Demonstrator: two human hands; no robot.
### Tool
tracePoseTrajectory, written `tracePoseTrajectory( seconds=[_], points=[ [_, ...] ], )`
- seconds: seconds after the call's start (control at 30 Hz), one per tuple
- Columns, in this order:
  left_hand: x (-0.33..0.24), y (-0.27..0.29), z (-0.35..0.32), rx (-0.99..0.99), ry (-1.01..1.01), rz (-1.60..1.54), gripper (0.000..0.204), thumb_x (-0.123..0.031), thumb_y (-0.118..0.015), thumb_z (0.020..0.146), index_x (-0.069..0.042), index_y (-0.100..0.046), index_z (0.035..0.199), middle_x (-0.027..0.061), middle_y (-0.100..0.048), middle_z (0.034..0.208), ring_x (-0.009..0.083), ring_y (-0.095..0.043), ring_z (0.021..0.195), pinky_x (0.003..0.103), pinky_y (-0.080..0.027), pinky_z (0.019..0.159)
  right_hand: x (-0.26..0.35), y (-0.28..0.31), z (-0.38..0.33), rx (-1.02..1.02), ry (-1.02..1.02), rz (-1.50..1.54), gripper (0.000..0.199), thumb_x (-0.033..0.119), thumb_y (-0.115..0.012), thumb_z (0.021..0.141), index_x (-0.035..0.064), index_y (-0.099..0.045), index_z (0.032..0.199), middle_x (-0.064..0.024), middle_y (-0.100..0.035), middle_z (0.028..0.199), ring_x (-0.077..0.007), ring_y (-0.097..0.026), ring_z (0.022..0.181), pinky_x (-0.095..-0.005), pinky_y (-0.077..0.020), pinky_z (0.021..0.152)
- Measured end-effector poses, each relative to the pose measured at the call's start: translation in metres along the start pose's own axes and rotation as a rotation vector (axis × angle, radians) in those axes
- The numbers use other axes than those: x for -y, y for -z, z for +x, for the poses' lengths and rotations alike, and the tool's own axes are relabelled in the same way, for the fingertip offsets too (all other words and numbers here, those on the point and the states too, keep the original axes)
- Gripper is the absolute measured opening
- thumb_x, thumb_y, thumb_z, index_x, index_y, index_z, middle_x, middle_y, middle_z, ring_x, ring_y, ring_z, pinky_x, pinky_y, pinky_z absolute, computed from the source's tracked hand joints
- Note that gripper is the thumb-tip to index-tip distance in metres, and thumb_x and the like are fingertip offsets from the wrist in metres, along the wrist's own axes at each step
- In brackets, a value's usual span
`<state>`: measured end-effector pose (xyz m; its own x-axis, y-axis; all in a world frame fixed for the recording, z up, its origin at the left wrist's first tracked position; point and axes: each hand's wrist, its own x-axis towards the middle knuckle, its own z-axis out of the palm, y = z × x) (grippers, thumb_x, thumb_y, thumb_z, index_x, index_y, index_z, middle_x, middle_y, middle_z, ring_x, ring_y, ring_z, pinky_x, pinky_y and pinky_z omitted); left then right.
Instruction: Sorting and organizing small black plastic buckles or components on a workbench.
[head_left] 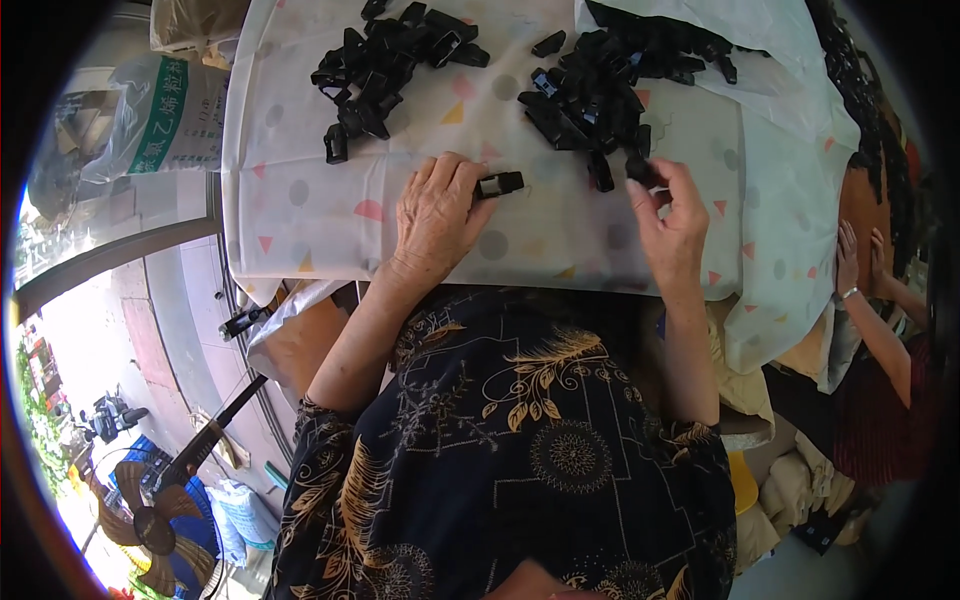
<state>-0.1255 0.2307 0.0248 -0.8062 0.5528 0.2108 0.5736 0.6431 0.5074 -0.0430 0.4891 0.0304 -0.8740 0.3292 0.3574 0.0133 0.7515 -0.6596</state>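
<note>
My left hand [436, 213] lies on a white tablecloth with coloured dots and triangles [300, 190], its fingers pinching a small black plastic buckle piece [499, 184]. My right hand [668, 215] is raised at the edge of a heap of black plastic parts [600, 85], with its fingertips closed on one black part [643, 170]. A second heap of similar black parts [385, 65] lies farther back on the left.
Another person's hands [858, 260] rest at the table's right side beside more black pieces [860, 90]. A large white printed sack [165, 115] stands left of the table. A fan [145, 520] sits on the floor at lower left.
</note>
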Motion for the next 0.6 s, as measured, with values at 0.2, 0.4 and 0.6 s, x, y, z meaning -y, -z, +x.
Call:
tracePoseTrajectory(
  seconds=[0.2, 0.4, 0.6],
  points=[
    [0.002, 0.0, 0.0, 0.009, 0.011, -0.036, 0.034, -0.012, -0.077, 0.074, -0.008, -0.062, 0.104, 0.0081, -0.058, 0.102, 0.029, -0.058, 0.096, 0.041, -0.047, 0.084, 0.03, -0.022, -0.02, 0.453, -0.465, 0.793, 0.029, 0.002, -0.075, 0.087, 0.0022, -0.061, 0.113, 0.001, -0.061, 0.098, -0.0061, -0.057, 0.09, -0.0216, -0.0488, 0.08],
    [0.004, 0.004, -0.007, 0.016, -0.033, -0.027, 0.036, -0.012, -0.077, 0.074, -0.007, -0.06, 0.105, 0.0083, -0.058, 0.106, 0.0287, -0.057, 0.101, 0.041, -0.047, 0.085, 0.033, -0.04, -0.019, 0.517, -0.447, 0.88, 0.031, -0.001, -0.074, 0.087, 0.0039, -0.06, 0.115, 0.002, -0.058, 0.094, -0.0041, -0.056, 0.088, -0.0195, -0.0478, 0.077],
    [0.003, 0.007, -0.006, 0.036, -0.034, -0.02, 0.036, -0.011, -0.076, 0.075, -0.007, -0.062, 0.108, 0.0095, -0.06, 0.11, 0.0316, -0.058, 0.102, 0.042, -0.049, 0.086, 0.046, -0.04, -0.012, 0.554, -0.47, 0.942, 0.042, -0.002, -0.07, 0.089, 0.0084, -0.059, 0.129, 0.0015, -0.058, 0.102, -0.0045, -0.055, 0.087, -0.0209, -0.0479, 0.075]
  ],
)
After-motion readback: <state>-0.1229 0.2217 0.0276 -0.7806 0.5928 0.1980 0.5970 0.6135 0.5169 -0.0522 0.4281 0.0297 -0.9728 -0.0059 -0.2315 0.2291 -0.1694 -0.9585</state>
